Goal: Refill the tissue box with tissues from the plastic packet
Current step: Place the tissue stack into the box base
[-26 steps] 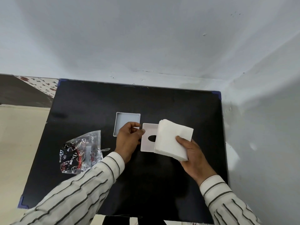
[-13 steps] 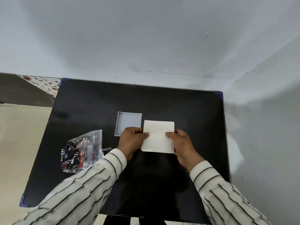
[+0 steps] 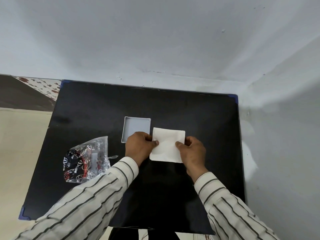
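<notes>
Your left hand [image 3: 140, 146] and right hand [image 3: 193, 151] pinch the tissues [image 3: 167, 146] at both edges, just above the counter [image 3: 173, 108]. The tray [image 3: 136, 127] beside them looks empty; the packet [image 3: 86, 160] seems emptied. Boxing remains.

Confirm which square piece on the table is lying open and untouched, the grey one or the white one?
The grey tray, lying open side up with nothing in it. The white tissue stack beside it is gripped by the left hand and right hand.

Black table [image 3: 103, 108] in corner, pale walls [image 3: 155, 35], beige floor [image 3: 20, 135].
</notes>
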